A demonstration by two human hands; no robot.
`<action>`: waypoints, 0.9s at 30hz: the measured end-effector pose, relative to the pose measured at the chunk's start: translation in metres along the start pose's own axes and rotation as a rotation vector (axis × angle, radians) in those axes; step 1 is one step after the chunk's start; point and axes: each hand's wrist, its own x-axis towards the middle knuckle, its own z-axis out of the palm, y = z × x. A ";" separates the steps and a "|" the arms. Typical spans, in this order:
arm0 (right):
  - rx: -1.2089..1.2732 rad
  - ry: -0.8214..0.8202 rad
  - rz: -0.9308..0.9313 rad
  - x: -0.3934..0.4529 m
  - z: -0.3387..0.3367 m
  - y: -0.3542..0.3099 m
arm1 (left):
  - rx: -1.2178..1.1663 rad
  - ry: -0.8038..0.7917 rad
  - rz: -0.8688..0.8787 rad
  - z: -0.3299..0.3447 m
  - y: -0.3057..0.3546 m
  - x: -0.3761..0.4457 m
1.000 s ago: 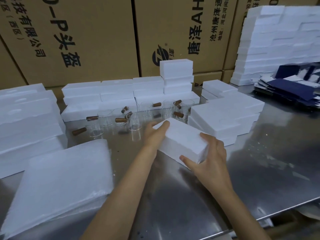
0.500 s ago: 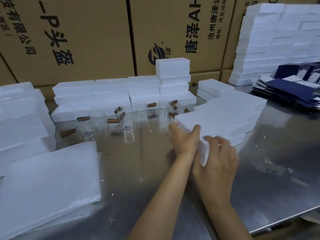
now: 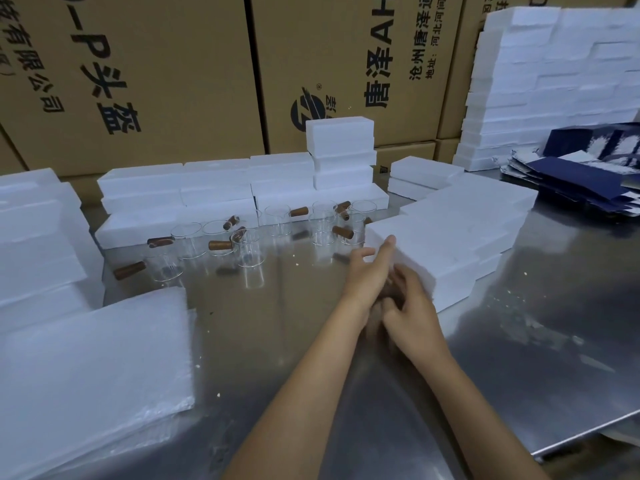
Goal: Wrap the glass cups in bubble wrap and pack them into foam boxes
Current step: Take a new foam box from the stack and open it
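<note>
I see my left hand (image 3: 369,268) flat against a closed foam box (image 3: 429,251) at two o'clock, right hand (image 3: 410,306) loosely curled, empty. Many bare cups (image 3: 277,220) wait at twelve o'clock.

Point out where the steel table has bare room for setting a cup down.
Bare steel table lies right of the right hand, and between bubble wrap and forearms. Crowded: glass cups before the foam boxes.

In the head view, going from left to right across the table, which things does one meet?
Bubble wrap stack → glass cups with wooden handles → left hand → right hand → foam boxes on the right → dark blue flat cartons.
</note>
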 end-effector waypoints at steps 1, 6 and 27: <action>0.003 0.008 0.028 0.005 0.000 0.003 | -0.029 -0.023 0.009 -0.004 -0.003 0.002; 0.060 0.082 0.119 0.031 -0.001 0.012 | -0.095 0.053 0.051 -0.031 -0.011 0.007; -0.024 0.096 0.067 0.367 0.026 -0.064 | 0.362 0.180 0.351 -0.070 0.181 0.234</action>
